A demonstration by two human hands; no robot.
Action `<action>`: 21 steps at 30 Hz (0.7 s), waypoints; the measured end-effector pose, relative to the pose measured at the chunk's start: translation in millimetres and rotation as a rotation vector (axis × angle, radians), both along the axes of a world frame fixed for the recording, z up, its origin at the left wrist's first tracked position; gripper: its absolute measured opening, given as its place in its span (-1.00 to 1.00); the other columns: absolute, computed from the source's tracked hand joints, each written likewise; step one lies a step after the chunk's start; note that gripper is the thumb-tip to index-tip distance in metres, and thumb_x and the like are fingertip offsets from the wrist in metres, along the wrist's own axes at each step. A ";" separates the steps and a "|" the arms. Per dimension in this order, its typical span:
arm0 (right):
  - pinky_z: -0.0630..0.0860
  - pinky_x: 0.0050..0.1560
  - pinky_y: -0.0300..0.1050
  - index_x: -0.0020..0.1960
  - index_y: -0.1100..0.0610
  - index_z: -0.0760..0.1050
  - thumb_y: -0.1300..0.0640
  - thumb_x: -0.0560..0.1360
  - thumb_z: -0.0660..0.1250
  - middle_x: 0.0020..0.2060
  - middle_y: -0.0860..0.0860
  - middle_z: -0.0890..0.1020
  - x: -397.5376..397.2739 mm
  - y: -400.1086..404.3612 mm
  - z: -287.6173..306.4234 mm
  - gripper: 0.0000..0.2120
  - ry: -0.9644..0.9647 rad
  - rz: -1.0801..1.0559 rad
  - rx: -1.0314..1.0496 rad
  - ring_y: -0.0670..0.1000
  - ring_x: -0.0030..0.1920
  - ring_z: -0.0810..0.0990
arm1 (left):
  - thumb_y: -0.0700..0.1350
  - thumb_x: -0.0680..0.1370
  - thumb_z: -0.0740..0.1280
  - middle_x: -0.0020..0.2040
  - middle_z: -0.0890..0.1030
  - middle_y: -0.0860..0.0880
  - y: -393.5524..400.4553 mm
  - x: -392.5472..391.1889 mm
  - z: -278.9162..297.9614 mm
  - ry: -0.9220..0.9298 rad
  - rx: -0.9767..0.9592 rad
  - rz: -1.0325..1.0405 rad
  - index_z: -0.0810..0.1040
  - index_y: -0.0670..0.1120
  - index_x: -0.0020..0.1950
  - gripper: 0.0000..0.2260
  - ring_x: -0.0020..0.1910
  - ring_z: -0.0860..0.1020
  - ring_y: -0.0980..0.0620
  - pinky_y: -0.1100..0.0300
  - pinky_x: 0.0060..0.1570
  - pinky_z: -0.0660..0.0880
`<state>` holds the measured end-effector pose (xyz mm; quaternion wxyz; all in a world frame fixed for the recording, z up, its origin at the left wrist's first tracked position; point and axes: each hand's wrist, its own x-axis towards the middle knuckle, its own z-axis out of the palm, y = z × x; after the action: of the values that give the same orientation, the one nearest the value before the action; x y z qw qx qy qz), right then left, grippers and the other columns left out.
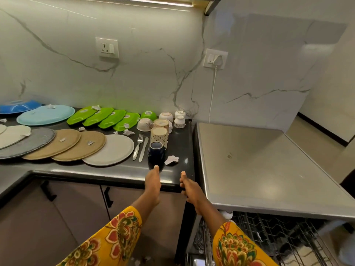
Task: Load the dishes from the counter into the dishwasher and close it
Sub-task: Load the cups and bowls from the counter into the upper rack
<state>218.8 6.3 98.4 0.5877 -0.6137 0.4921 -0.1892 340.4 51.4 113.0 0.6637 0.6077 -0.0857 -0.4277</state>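
I have both hands out over the front edge of the table. My left hand (pixel 153 184) is flat and edge-on, fingers straight, its tips just touching or nearly touching the base of the dark blue cup (pixel 156 154); I cannot tell which. My right hand (pixel 189 186) sits beside it with thumb raised and fingers loosely curled, holding nothing.

The cup stands upside down just ahead of my left fingertips. It looks glazed, so I judge it stiff, fairly light, slick and breakable if knocked against the stone. I would wrap thumb and fingers round its middle rather than pinch the rim.

Just left of the cup lie a fork (pixel 138 145) and a knife (pixel 143 148), then overlapping round plates (pixel 109 149), which I expect to be heavier and best lifted by the free edge. Beyond the cup stand patterned cups (pixel 159 136) and small bowls (pixel 145 124). The dishwasher rack (pixel 278 233) is pulled out below my right arm, apparently still unloaded.
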 end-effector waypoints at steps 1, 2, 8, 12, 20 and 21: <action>0.38 0.11 -0.09 0.20 0.08 0.45 -0.28 0.56 -0.01 0.16 0.05 0.50 7.4 -6.8 2.4 -0.48 -0.032 0.001 0.018 0.04 0.16 0.47 | -0.02 0.63 0.14 0.07 0.49 -0.09 -6.8 8.2 1.8 -0.016 -0.016 0.019 0.44 -0.15 0.27 -0.70 0.07 0.44 -0.03 0.08 0.14 0.35; 0.39 0.05 -0.12 0.17 0.07 0.45 -0.26 0.57 0.00 0.13 0.04 0.50 15.7 -12.8 5.3 -0.52 -0.071 -0.005 0.038 0.04 0.13 0.47 | -0.02 0.63 0.14 0.13 0.50 -0.12 -14.4 16.5 2.5 -0.034 -0.025 0.042 0.43 -0.17 0.30 -0.67 0.14 0.45 -0.06 0.06 0.21 0.34; 0.39 0.17 -0.07 0.39 0.09 0.35 -0.22 0.58 0.06 0.32 0.07 0.44 74.7 -50.7 9.8 -0.47 -0.199 -0.039 0.121 0.06 0.20 0.45 | -0.01 0.63 0.12 0.16 0.50 -0.08 -57.9 63.7 4.7 -0.087 -0.021 0.120 0.45 -0.13 0.26 -0.70 0.12 0.44 -0.02 0.11 0.06 0.33; 0.25 0.34 0.01 0.44 0.01 0.25 -0.17 0.60 0.05 0.38 0.05 0.38 106.8 -68.6 15.8 -0.52 -0.250 -0.018 0.136 0.12 0.39 0.32 | -0.02 0.63 0.11 0.12 0.49 -0.07 -80.3 87.2 4.7 -0.063 -0.029 0.126 0.46 -0.08 0.21 -0.74 0.12 0.43 -0.01 0.10 0.13 0.33; 0.18 0.37 -0.03 0.54 -0.01 -0.03 -0.23 0.57 0.06 0.49 0.03 0.21 140.3 -89.8 6.0 -0.36 -0.222 -0.029 0.138 0.06 0.47 0.19 | 0.07 0.62 0.07 0.00 0.65 -0.17 -102.4 102.1 -3.5 0.052 -0.052 -0.081 0.56 -0.14 0.11 -0.62 0.03 0.60 -0.11 0.03 0.00 0.52; 0.20 0.31 -0.08 0.54 0.00 0.01 -0.20 0.59 0.05 0.47 0.03 0.24 140.0 -88.6 6.8 -0.40 -0.224 -0.022 0.134 0.05 0.45 0.22 | 0.05 0.63 0.07 -0.03 0.64 -0.16 -102.5 100.1 -1.6 0.052 -0.040 -0.075 0.55 -0.14 0.09 -0.65 0.01 0.60 -0.10 0.05 -0.03 0.52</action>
<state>358.8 -82.3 105.2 0.6765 -0.5428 0.4416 -0.2297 440.5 -51.1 111.3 0.6612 0.5793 -0.0996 -0.4662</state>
